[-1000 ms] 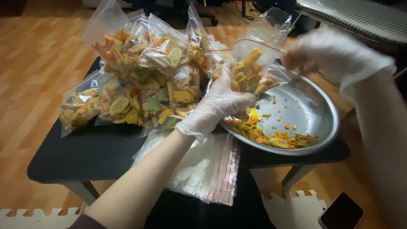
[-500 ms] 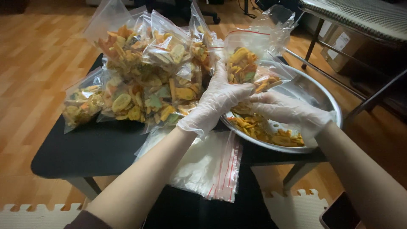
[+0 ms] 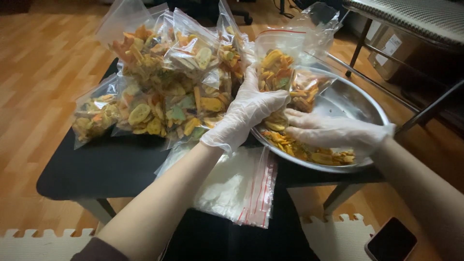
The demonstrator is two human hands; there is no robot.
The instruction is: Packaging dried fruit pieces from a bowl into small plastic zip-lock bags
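While both hands work at the bowl, rest of the scene is static. Left to right:

Far left on the black table [image 3: 101, 169]: small filled bag [image 3: 94, 116] of mixed dried chips, lying flat. Just beside it, pile of filled bags [image 3: 174, 72], stacked and leaning on each other, yellow/orange/green pieces inside.

Front edge of table: stack of empty zip bags [image 3: 239, 186] with red seal strips, overhanging toward the camera.

Left hand [image 3: 246, 113], clear glove, fingers closed around the lower part of an open bag [image 3: 280, 63]. Bag is upright, partly filled with chips, mouth open at top, sitting at the left rim of the metal bowl [image 3: 357, 104].

Right hand [image 3: 333, 131], also gloved, lies palm-down in the bowl over the loose chips [image 3: 309, 152] along the near wall. Fingers point toward the bag's base, touching chips; can't tell if it's clutching any.

Bottom right on the floor: dark phone [image 3: 391, 240], near the foam mat [image 3: 43, 239] edge.
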